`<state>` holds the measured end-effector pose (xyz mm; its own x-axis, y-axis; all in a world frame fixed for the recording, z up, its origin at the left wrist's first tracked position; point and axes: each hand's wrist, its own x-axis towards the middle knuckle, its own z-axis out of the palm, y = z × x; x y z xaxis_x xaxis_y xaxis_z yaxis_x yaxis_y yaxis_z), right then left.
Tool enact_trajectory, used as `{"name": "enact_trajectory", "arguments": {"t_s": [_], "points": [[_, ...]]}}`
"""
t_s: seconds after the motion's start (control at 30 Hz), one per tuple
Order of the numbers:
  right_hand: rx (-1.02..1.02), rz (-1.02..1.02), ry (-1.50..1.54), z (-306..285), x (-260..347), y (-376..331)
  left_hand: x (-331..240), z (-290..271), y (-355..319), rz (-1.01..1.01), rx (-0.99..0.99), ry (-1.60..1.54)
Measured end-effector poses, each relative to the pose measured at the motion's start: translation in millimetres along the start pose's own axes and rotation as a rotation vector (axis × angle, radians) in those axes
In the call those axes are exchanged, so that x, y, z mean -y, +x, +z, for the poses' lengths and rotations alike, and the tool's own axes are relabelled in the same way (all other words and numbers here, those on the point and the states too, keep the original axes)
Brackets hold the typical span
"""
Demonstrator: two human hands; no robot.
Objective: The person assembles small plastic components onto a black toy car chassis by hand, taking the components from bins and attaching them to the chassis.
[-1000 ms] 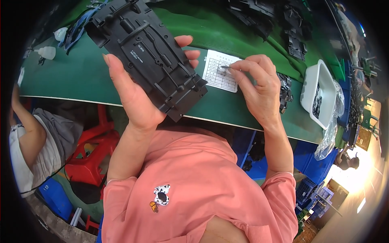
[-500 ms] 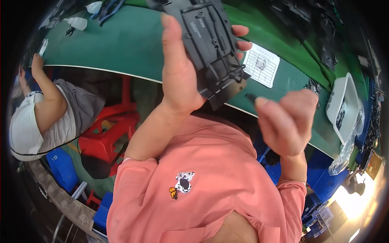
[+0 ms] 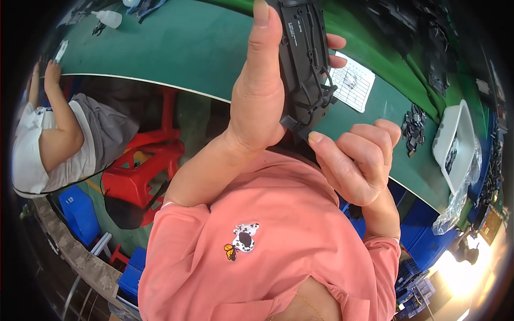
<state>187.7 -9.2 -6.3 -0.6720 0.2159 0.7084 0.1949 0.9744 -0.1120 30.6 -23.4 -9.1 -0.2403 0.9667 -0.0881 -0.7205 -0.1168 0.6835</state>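
Note:
My left hand [image 3: 258, 101] is wrapped round a long black plastic housing [image 3: 303, 51] with raised ribs and tube-like bars on its face. Its thumb lies along the left side, and fingertips show past the right side. At the near end of the housing, my right hand [image 3: 356, 160] pinches a small black plastic piece [image 3: 301, 131] between thumb and curled fingers. That piece touches or nearly touches the housing's end; I cannot tell whether it is seated. Several loose small black pieces [image 3: 414, 129] lie heaped on the green table [image 3: 176, 48], to the right of my right hand.
A printed sheet [image 3: 352, 83] lies beyond the housing, with small bits on it. At the right edge stands a white tray [image 3: 442, 134] holding dark parts. Another person's arm [image 3: 67, 120] reaches the table at far left, near a red stool [image 3: 126, 174] and a white bottle [image 3: 110, 19].
The housing and my left hand have shifted right, and the housing is more upright. My right hand has moved left, bringing the small black piece to the housing's near end.

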Motion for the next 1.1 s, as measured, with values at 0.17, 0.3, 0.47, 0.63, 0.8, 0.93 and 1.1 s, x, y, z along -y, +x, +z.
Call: {"name": "enact_trajectory", "arguments": {"t_s": [0.17, 0.3, 0.47, 0.63, 0.8, 0.93, 1.1], "points": [[-0.003, -0.017, -0.012, 0.8, -0.2, -1.1, 2.5, -1.9, 1.3, 0.009, 0.133, -0.123], [-0.045, -0.062, -0.004, 5.1, -3.8, -1.6, 3.7, -2.7, 2.8, 0.013, 0.243, -0.220], [-0.088, -0.106, 0.000, 5.2, -4.1, -0.1, 4.1, -1.1, 2.9, 0.015, 0.264, -0.220], [-0.069, -0.097, 0.025, 4.9, -5.2, -0.1, -6.2, 34.2, -0.8, -0.116, -0.280, 0.031], [-0.099, -0.110, 0.033, 7.0, -5.4, 1.9, 2.5, 3.6, 2.0, 0.007, 0.256, -0.222], [-0.088, -0.127, 0.031, 6.4, -6.4, 2.7, 1.4, 4.8, 2.9, 0.021, 0.275, -0.217], [-0.067, 0.029, 0.111, -1.2, -4.1, 1.2, -6.2, 8.4, 2.9, 0.089, 0.019, 0.107]]}}
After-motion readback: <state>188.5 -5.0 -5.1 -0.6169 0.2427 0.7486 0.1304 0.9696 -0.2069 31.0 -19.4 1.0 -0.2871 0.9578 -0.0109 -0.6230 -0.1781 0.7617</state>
